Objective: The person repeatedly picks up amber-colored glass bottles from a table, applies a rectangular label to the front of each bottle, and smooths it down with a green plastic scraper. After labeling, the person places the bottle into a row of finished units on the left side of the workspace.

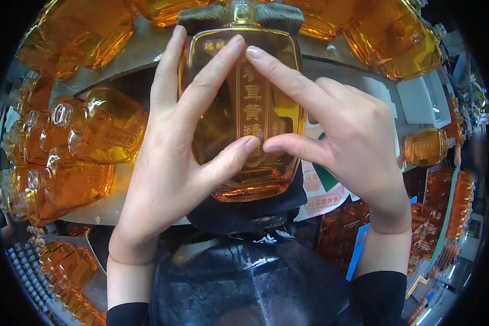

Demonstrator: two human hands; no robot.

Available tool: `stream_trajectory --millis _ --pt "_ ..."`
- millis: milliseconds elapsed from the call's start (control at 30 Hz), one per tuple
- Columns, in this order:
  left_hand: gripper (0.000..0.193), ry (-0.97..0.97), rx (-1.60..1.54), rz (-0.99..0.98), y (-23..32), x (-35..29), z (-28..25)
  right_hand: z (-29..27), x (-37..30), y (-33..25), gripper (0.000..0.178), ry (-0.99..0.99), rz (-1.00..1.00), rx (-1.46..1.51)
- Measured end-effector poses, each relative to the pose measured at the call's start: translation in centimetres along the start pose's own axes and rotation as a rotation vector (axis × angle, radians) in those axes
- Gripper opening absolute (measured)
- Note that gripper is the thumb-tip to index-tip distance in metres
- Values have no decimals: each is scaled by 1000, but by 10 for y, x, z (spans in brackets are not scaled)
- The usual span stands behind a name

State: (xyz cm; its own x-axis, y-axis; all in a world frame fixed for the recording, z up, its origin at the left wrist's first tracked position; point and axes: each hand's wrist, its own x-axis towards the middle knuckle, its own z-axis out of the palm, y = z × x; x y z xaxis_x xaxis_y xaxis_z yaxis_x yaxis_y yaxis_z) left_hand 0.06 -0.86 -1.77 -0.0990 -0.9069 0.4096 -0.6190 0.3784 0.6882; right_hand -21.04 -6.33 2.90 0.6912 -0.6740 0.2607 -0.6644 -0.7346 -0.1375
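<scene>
A flat glass bottle (pixel 255 182) of amber liquid lies in front of me, its neck pointing away between two dark padded rests (pixel 280 18). A clear label (pixel 251 93) with gold lettering runs down the middle of its upper face. My left hand (pixel 176 136) rests on the left of this face, fingers spread, thumb near the label's lower end. From the right, my right hand (pixel 345 122) touches the label with index fingertip and thumb tip held apart; its other fingers are curled and partly hidden. Neither hand grips the bottle.
Several similar amber bottles (pixel 106 130) lie to the left, and more large bottles (pixel 391 41) line the far side. On the right are printed label sheets (pixel 323 195), a white plastic bin (pixel 421 100) and packed rows of bottles (pixel 437 195). A wet black apron (pixel 244 282) covers my front.
</scene>
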Motion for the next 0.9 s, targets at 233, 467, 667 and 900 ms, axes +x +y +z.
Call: stream_trajectory --millis 233,467,667,900 --pt "84 6 -6 -22 0 -1 4 2 -1 4 79 -58 1 2" --pt "86 12 19 -20 2 1 3 0 1 5 78 -74 -4 3" --pt "85 -7 -28 -43 5 1 1 0 1 2 79 -28 -55 -86" --pt "85 -13 -9 -27 6 2 1 0 1 5 77 -53 -52 -76"
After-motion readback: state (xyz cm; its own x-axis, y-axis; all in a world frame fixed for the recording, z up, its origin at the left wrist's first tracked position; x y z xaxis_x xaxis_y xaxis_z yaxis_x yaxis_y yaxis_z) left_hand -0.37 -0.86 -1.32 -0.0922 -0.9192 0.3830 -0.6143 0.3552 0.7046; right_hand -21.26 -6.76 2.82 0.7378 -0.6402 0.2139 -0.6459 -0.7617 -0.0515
